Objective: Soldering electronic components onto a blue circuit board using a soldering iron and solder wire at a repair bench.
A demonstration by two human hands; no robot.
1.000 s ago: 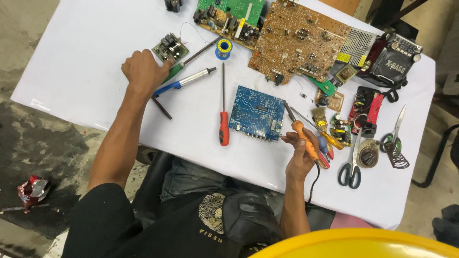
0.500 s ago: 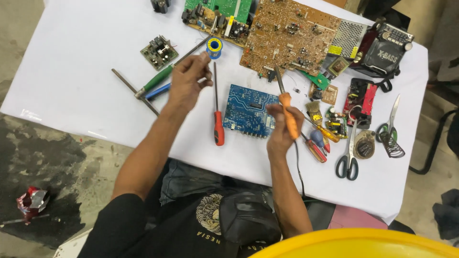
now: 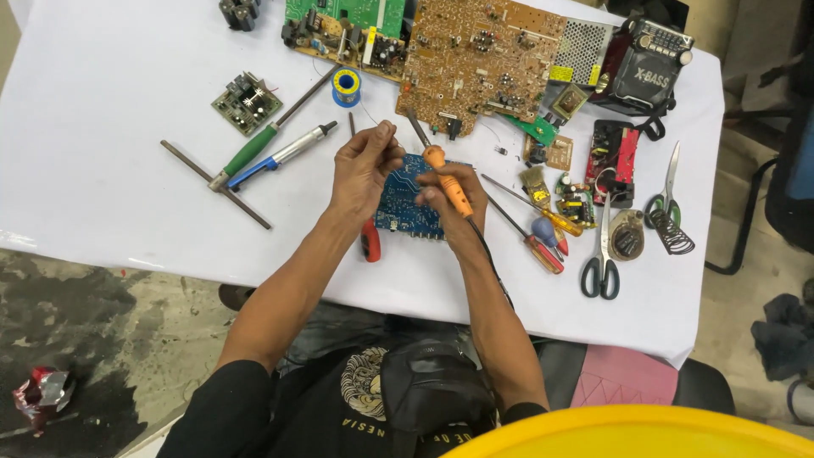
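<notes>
Since the earlier frame I see the left hand (image 3: pixel 363 165) shift from the solder spool (image 3: pixel 345 86) to above the blue circuit board (image 3: pixel 405 203) on the table (image 3: pixel 102 187), pinching probably solder wire; right hand (image 3: pixel 454 195) grips the orange soldering iron (image 3: pixel 448 180).

A single head-worn camera is looking steeply down from above the person's own chest — the torso is filling the bottom edge, with a yellow brim (image 3: pixel 644 432) curving across the lower right. It is facing forward over a white table (image 3: pixel 102 153), taking in nearly its whole width, and floor is showing at both sides — a fairly wide, arm's-reach view.
</notes>
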